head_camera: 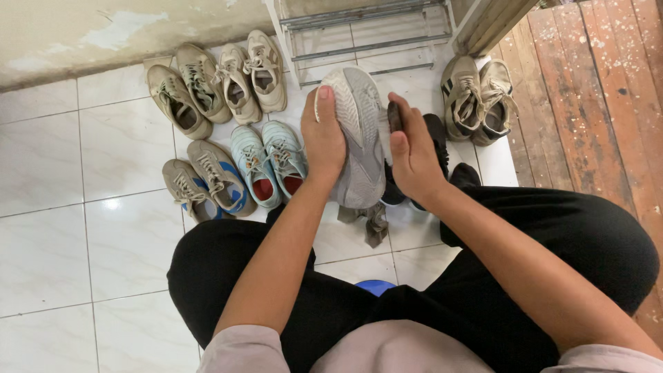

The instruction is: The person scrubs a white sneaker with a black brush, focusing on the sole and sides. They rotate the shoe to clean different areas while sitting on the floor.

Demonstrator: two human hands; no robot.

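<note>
Left hand (323, 138) wraps, fingers curled, around a grey sneaker (359, 131) held sole-up between both hands. Right hand (413, 155) pinches a dark brush (394, 116) against its side. Light-blue sneakers (271, 162) lie just left of the left hand.

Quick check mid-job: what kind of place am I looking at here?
Probably a home entryway or shoe-storage corner. Pairs of sneakers line the white tiled floor beside a metal rack, with wooden planks adjoining. The left hand holds a grey shoe sole-up; the right hand touches it.
</note>
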